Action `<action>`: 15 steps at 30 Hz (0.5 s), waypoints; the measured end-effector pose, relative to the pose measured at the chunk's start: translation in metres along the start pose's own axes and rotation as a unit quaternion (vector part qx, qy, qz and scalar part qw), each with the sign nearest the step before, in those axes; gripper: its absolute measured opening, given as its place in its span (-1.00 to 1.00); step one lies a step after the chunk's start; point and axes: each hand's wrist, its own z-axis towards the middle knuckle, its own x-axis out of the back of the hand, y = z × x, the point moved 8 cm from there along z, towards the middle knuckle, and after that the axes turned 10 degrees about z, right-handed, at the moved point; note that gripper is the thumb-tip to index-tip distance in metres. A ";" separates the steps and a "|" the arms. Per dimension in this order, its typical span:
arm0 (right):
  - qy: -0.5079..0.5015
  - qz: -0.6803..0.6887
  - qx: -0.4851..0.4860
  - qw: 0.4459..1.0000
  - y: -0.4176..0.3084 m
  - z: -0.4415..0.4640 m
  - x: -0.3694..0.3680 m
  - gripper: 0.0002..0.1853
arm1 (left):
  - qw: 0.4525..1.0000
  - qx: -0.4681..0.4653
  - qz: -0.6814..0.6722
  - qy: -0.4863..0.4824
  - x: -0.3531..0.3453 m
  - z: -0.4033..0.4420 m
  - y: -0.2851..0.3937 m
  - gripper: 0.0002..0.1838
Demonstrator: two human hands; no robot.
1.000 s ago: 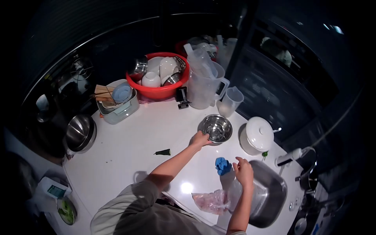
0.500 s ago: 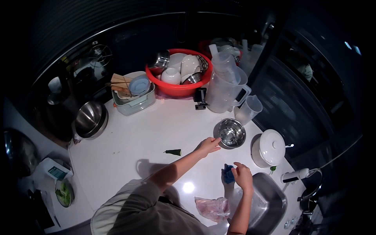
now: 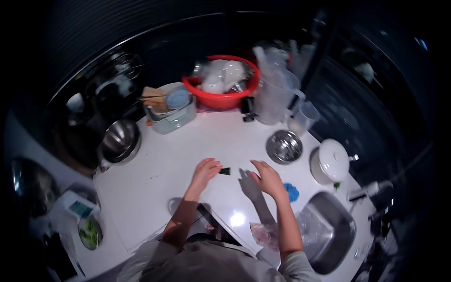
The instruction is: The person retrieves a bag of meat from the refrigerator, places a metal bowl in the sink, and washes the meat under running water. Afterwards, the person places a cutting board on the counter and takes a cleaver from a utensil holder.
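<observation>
Stub of dark green veg is lying on the worktop, right at the fingertips of the left grip and just off to their right. Its visible part is running pretty much sideways, long axis pointing across towards the right grip, but the left one is clearly sitting nearer. Fingers on that left grip are bunching close together and covering the near end, so honestly I can't tell whether they're touching the stub, pinching it or just hovering. Right grip is hanging wide and empty, thumb and fingers spreading apart, with a gap between it and the stub. Steel bowl is sitting beyond the right grip and a bit to its right, nothing touching it. Some crumpled blue thing is lying just right of the right wrist, and a clear bag with something pinkish inside is resting nearer the body, left of that forearm. Sink is lying further right of it all.
</observation>
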 end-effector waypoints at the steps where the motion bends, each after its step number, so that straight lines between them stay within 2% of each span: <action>1: 0.016 -0.003 0.001 1.000 -0.004 0.001 0.001 -0.58 | 1.000 -0.001 0.006 -0.004 0.001 -0.001 0.001 -0.65; 3: 0.057 0.008 0.018 0.998 -0.009 -0.008 0.012 -0.55 | 1.000 -0.004 0.014 -0.008 -0.009 -0.006 0.009 -0.68; 8: 0.205 -0.026 -0.062 0.977 0.017 -0.078 0.070 -0.51 | 0.990 0.022 0.044 -0.135 -0.092 -0.012 0.002 -0.71; 15: 0.432 -0.099 -0.232 0.866 0.011 -0.295 0.157 -0.58 | 0.913 0.104 0.087 -0.384 -0.276 -0.098 -0.070 -0.74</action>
